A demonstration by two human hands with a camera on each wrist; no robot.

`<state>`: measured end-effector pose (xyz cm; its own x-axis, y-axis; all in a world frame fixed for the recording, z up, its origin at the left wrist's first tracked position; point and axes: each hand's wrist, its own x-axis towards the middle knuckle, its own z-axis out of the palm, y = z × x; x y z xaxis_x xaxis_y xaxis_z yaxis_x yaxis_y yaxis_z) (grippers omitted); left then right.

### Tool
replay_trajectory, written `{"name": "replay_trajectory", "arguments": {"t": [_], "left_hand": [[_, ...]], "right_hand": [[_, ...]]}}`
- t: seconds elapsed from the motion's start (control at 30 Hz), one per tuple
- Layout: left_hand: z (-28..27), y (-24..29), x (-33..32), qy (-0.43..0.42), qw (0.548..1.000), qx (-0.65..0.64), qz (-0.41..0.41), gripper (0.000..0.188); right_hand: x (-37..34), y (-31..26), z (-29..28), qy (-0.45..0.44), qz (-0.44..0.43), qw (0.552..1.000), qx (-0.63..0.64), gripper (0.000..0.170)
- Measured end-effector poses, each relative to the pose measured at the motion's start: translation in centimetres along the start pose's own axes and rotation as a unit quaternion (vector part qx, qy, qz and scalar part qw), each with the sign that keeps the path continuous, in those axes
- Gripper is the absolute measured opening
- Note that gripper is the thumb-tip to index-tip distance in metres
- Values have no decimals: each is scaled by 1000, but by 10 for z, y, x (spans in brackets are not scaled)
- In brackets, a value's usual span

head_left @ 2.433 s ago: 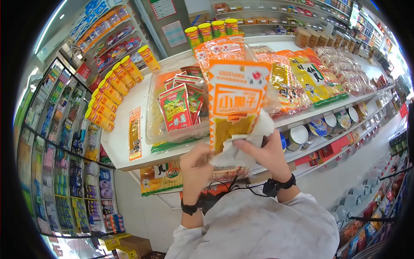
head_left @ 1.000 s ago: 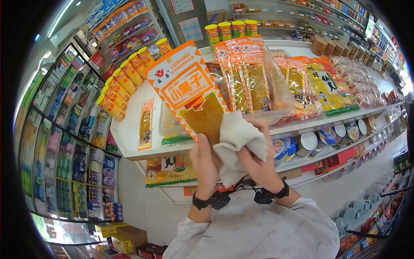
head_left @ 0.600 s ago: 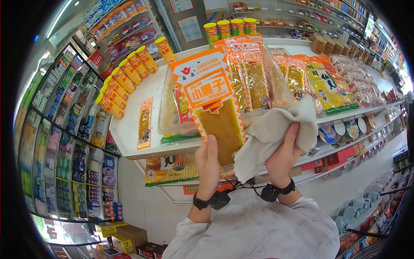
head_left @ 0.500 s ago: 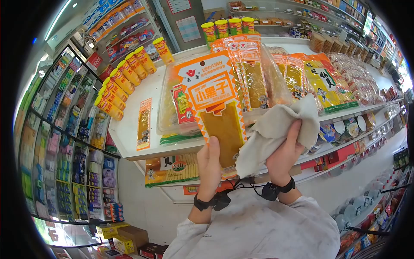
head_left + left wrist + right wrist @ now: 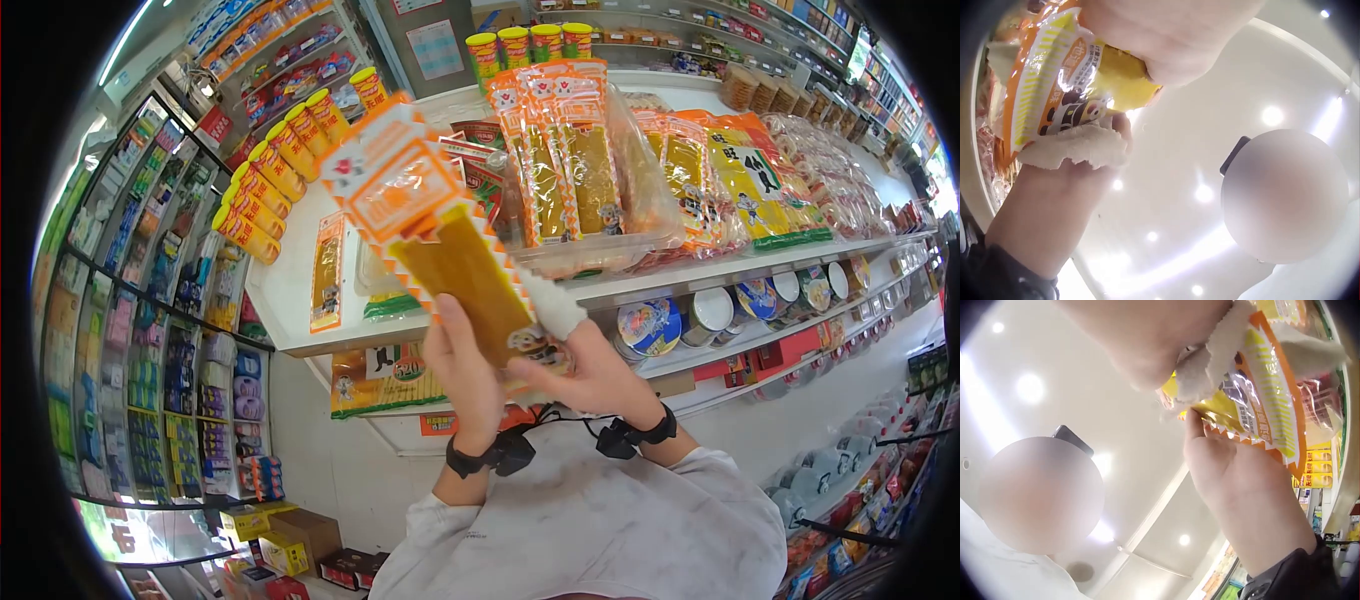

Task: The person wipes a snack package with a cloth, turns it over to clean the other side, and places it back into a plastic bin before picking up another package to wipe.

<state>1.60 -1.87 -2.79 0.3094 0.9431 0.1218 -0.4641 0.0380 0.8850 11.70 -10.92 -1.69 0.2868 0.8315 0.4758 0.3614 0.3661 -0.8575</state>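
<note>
An orange-and-white snack packet [image 5: 460, 270] with a yellow-brown strip inside tilts up to the left over the counter. My left hand [image 5: 465, 375] grips its lower left edge, thumb across the front. At the lower right end, my right hand [image 5: 590, 375] pinches the packet, with the whitish cloth [image 5: 553, 305] mostly behind it. In the left wrist view the cloth [image 5: 1079, 147] lies between my right hand [image 5: 1054, 206] and the packet [image 5: 1066, 87]. The right wrist view shows the cloth [image 5: 1200, 372] against the packet's [image 5: 1266, 400] back, and my left hand [image 5: 1241, 475] on its edge.
On the white counter [image 5: 290, 300] lies a slim orange packet [image 5: 327, 272]. Yellow canisters [image 5: 275, 170] line its left side. A clear tray [image 5: 600, 255] holds upright packets, with larger yellow bags [image 5: 765, 185] to the right. Round tubs [image 5: 650, 325] fill the shelf below.
The packet has swung from nearly upright to a left tilt. My right hand has moved left from beside the packet to its lower end, taking the cloth mostly behind it.
</note>
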Motion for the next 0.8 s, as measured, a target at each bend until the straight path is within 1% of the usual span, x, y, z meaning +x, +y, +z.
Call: {"name": "replay_trajectory", "arguments": {"t": [0.07, 0.1, 0.2, 0.23, 0.3, 0.33, 0.37, 0.4, 0.43, 0.47, 0.5, 0.53, 0.6, 0.67, 0.7, 0.73, 0.77, 0.8], "left_hand": [[-8, 5, 8, 27, 999, 27, 33, 34], [-4, 8, 12, 25, 997, 9, 75, 30], [-6, 12, 5, -12, 998, -24, 60, 28], [-8, 11, 2, -10, 997, 13, 73, 28], [-8, 8, 1, -25, 992, 78, 97, 28], [-6, 7, 3, -9, 988, 79, 130, 28], [-7, 5, 4, 14, 989, 60, 138, 28], [-9, 5, 8, 36, 988, 41, 145, 29], [-12, 5, 9, 32, 990, 28, 137, 28], [-16, 7, 10, 29, 991, 16, 130, 28], [-17, 14, 6, -7, 995, 34, 99, 28], [-17, 17, 3, -74, 990, 85, 84, 26], [-18, 20, -1, -200, 960, 188, 58, 23], [-15, 4, 0, -279, 931, 227, 63, 24], [-7, 0, -1, -319, 913, 247, 63, 27], [-3, -3, -2, -358, 892, 267, 63, 29], [-8, -11, -2, -365, 884, 287, 64, 27], [-4, -11, -4, -328, 908, 253, 62, 24]], "right_hand": [[-3, 10, -6, -113, 24, 993, -22, 51], [-4, 14, -1, -82, 18, 996, -25, 45], [-3, 10, -14, -97, 143, 983, -62, 39], [-6, 19, -13, -63, 122, 988, -65, 33], [-3, 16, -11, -8, 82, 996, -30, 31], [-3, 14, -14, 25, 64, 997, -20, 30], [-3, 7, -23, 20, 89, 996, 3, 28], [-4, 6, -28, 82, 139, 984, 76, 27], [-5, 7, -31, 145, 184, 961, 150, 27], [-6, 9, -34, 205, 221, 927, 225, 27], [-7, 21, -38, 271, 176, 913, 248, 31], [-6, 19, -41, 307, 135, 887, 317, 31], [-7, 15, -44, 364, 49, 814, 450, 30], [-24, 31, -36, 349, 63, 860, 367, 33], [-33, 33, -30, 285, 40, 916, 278, 34], [-28, 16, -28, 244, 75, 926, 278, 35], [-23, -1, -25, 200, 110, 934, 276, 37], [-23, -1, -28, 180, 70, 962, 196, 39]]}}
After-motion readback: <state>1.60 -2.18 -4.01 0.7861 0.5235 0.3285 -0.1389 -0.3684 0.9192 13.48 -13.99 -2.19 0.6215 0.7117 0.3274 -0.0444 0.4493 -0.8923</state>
